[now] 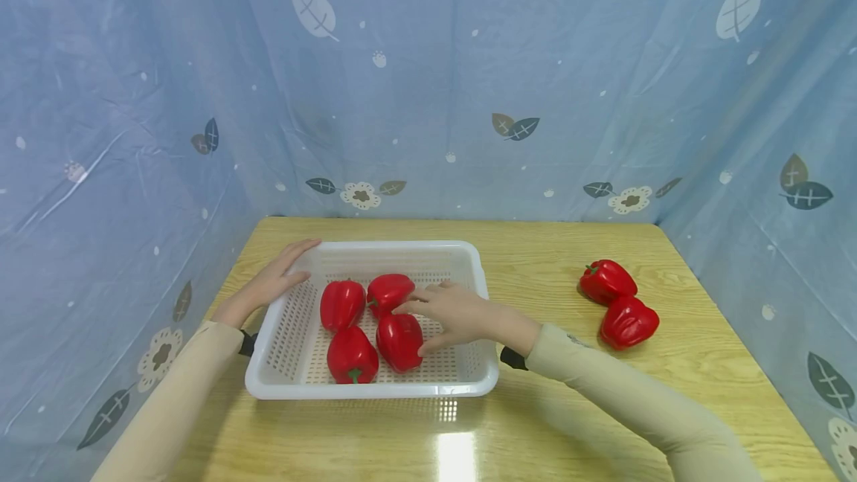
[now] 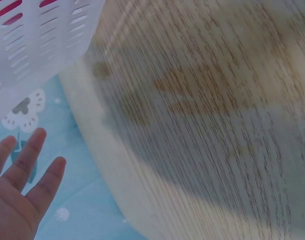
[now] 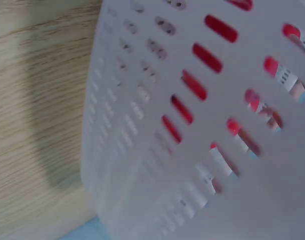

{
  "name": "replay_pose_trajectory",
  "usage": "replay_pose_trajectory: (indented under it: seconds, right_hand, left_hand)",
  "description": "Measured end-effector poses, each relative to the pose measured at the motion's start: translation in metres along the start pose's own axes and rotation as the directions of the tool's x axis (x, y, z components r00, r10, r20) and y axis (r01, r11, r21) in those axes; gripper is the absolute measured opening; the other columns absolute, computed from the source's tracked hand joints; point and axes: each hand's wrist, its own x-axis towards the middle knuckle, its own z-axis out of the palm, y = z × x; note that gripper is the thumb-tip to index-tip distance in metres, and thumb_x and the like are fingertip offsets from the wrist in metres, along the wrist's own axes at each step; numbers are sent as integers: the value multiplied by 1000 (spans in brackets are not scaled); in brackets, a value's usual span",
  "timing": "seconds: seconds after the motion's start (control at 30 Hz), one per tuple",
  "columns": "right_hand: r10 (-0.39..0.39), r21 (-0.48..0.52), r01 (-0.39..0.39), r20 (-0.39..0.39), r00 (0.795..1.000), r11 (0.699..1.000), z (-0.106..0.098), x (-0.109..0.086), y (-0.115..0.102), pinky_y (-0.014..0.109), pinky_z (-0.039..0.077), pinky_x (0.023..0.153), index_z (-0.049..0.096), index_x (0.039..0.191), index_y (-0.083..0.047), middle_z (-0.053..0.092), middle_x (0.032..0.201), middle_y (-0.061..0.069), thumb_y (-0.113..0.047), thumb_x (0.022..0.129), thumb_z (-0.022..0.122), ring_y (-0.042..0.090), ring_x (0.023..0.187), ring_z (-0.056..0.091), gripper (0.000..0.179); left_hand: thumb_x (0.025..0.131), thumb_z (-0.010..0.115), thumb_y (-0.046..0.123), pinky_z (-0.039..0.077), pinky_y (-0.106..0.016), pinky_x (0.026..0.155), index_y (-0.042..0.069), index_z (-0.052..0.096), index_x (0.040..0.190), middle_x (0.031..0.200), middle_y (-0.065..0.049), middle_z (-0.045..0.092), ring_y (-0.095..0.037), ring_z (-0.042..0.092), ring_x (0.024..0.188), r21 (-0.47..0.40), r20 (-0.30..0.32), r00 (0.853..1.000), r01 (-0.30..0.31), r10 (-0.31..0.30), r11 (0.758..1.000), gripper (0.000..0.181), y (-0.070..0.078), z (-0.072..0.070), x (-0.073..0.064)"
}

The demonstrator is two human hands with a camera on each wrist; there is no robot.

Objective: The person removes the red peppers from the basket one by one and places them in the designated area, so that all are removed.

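A white perforated plastic basket (image 1: 375, 392) holds several red bell peppers. My left hand (image 1: 276, 279) rests at the basket's back-left rim, fingers extended; in the left wrist view its fingers (image 2: 30, 155) are spread beside the basket wall (image 2: 37, 55). Inside the basket, my right hand (image 1: 455, 312) hovers palm down, its thumb and fingers spread by the right side of one bell pepper (image 1: 398, 342). Whether it touches that pepper is unclear. Another pepper (image 1: 390, 291) lies just behind its fingertips. The right wrist view shows only the basket's slotted wall (image 3: 127, 105), with red behind the slots.
Two more red bell peppers, one farther back (image 1: 608, 282) and one nearer (image 1: 629, 323), lie touching on the right of the wooden table (image 1: 535, 259). A blue leaf-patterned curtain (image 1: 415, 95) stands behind the table and along both sides.
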Motion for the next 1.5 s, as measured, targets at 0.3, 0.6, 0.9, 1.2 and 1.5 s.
replay_pose_trajectory:
  seconds: [0.3,0.6,0.9,1.2,1.5]
  right_hand:
    - [-30,-7,30,44,999,1000,6,11,-11,40,43,98,39,139,-30,45,136,-6,-53,74,70,13,124,43,76]
    - [-21,22,19,65,998,1000,19,17,-11,34,46,94,33,143,-29,42,135,-4,-52,71,73,11,122,40,85]
    - [-17,40,15,51,999,999,31,20,-9,31,49,88,28,145,-28,41,134,-1,-51,69,75,14,116,46,92]
    - [-33,75,31,23,999,997,31,18,-11,29,49,88,30,144,-26,41,132,-1,-46,70,77,13,111,49,90]
    - [-28,94,29,-14,1000,995,20,14,-11,28,50,87,29,145,-27,43,131,-1,-44,69,78,13,115,47,91]
  left_hand:
    - [90,52,12,27,-70,96,11,29,145,147,-24,24,-42,25,131,-2,3,1000,3,-3,1000,59,0,0,0]
    - [91,52,13,29,-70,96,12,28,145,147,-23,23,-42,24,132,-8,7,1000,14,-14,1000,59,0,0,0]
    - [91,52,14,27,-70,96,10,29,145,148,-23,23,-43,24,132,-2,4,1000,7,-7,1000,59,1,0,-1]
    - [91,52,14,28,-70,96,11,29,145,148,-22,22,-43,24,132,-8,10,1000,15,-15,1000,59,-2,1,0]
    - [91,52,14,28,-70,96,10,29,145,147,-23,23,-43,24,132,-6,4,1000,8,-8,1000,59,0,0,0]
